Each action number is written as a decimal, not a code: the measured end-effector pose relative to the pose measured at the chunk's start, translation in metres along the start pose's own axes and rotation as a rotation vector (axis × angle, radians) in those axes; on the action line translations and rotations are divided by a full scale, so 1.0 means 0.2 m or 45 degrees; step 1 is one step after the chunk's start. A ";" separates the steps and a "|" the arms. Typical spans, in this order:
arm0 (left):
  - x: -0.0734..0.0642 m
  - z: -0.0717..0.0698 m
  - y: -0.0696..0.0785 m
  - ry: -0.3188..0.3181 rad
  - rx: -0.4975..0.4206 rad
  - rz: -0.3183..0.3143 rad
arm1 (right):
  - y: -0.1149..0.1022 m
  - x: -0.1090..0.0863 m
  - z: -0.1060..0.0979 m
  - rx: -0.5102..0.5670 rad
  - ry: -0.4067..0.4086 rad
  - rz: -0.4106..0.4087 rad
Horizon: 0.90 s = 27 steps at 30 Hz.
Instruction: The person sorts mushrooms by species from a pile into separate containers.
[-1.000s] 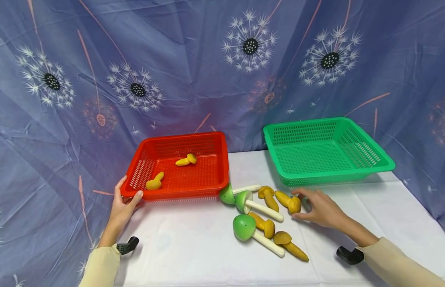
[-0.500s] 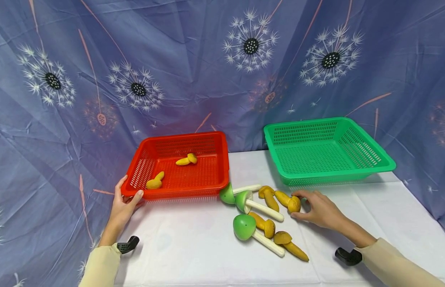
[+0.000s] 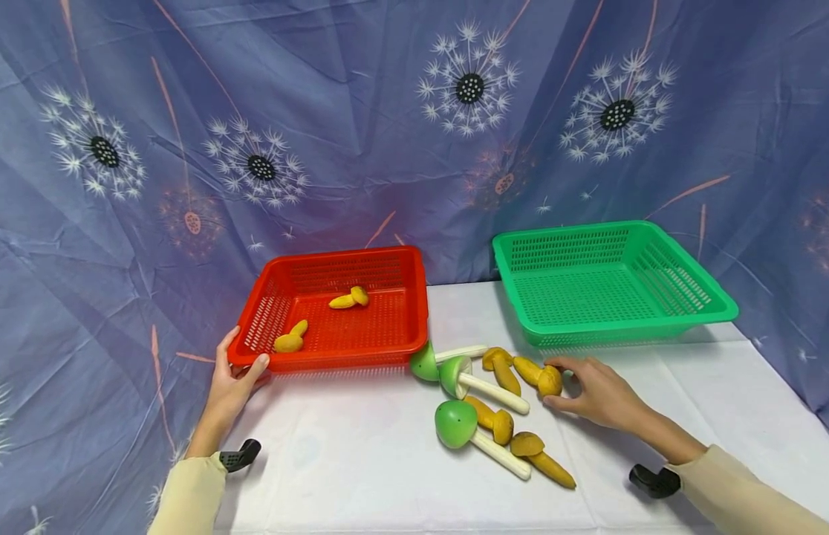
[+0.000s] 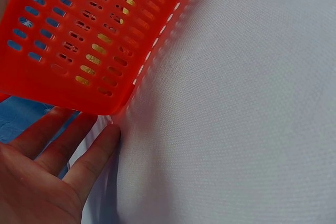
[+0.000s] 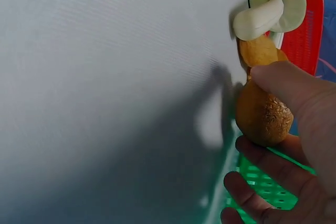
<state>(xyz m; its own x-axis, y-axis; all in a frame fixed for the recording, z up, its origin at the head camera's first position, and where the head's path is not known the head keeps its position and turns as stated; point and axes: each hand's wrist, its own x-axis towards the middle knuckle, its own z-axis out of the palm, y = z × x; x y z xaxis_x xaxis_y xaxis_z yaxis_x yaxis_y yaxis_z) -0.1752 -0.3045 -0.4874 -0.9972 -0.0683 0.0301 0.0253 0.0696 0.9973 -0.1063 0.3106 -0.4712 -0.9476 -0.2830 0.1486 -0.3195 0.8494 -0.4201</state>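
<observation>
On the white cloth, head view: my right hand pinches the cap of a yellow mushroom, thumb on the near side, a finger on the far side. It lies at the right edge of the loose pile, before the green basket, stem pointing away from my palm. Its stem end sits just beside a second yellow mushroom; a green mushroom has its stem tip near my thumb. My left hand, well apart from the right, grips the near left corner of the red basket, thumb over the rim. Left wrist view: fingers reach below that corner, close to the cloth. Judgement: a light steadying hold is enough; a hard pull could drag or tip the basket. Right wrist view: thumb and a finger take opposite sides of the rounded cap, the lower fingers off it; how firmly I press, I cannot tell. Best, I think, to set the pads at the cap's widest part, since a round cap may roll out, and to raise it straight up before any sideways move, sparing the neighbours a knock.
</observation>
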 end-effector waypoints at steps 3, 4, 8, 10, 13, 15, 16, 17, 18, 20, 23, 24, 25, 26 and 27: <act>0.00 0.00 0.00 -0.002 0.006 0.002 | -0.02 0.00 -0.05 0.022 -0.006 -0.037; 0.00 0.00 -0.01 -0.002 0.011 0.002 | -0.03 0.00 -0.07 0.026 -0.007 -0.050; 0.01 0.00 -0.01 -0.007 0.034 0.009 | -0.06 0.00 -0.15 0.018 -0.032 -0.088; 0.01 0.00 -0.01 -0.007 0.040 0.008 | -0.09 0.00 -0.19 0.014 -0.048 -0.126; 0.01 -0.01 -0.01 -0.004 0.039 0.005 | -0.13 0.01 -0.25 0.044 -0.071 -0.188; 0.01 -0.01 -0.01 -0.001 0.044 -0.001 | -0.16 0.02 -0.29 0.071 -0.082 -0.236; 0.01 -0.01 -0.01 -0.001 0.046 -0.004 | -0.17 0.03 -0.31 0.082 -0.083 -0.252; 0.01 -0.02 -0.01 -0.003 0.050 -0.008 | -0.19 0.04 -0.33 0.092 -0.083 -0.267; 0.01 -0.02 -0.01 -0.004 0.047 -0.010 | -0.21 0.05 -0.35 0.097 -0.079 -0.279; 0.01 -0.02 -0.01 -0.005 0.041 -0.014 | -0.24 0.08 -0.39 0.093 -0.060 -0.310; 0.02 -0.02 -0.01 -0.006 0.040 -0.017 | -0.28 0.14 -0.45 0.103 -0.037 -0.349; 0.02 -0.02 -0.01 -0.004 0.042 -0.015 | -0.29 0.16 -0.46 0.100 -0.027 -0.366; 0.02 -0.02 -0.01 -0.003 0.047 -0.012 | -0.30 0.18 -0.48 0.102 -0.021 -0.379; 0.02 -0.02 -0.01 -0.002 0.054 -0.009 | -0.31 0.21 -0.50 0.108 -0.018 -0.390; 0.02 -0.02 -0.01 -0.001 0.056 -0.007 | -0.32 0.23 -0.51 0.111 -0.018 -0.397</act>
<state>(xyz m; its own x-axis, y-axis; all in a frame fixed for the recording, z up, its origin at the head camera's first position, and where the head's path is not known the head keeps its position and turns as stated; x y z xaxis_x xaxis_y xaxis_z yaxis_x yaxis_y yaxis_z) -0.1786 -0.3084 -0.4884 -0.9974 -0.0677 0.0241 0.0164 0.1130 0.9935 -0.1292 0.2887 -0.3458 -0.8037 -0.5304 0.2698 -0.5933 0.6797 -0.4314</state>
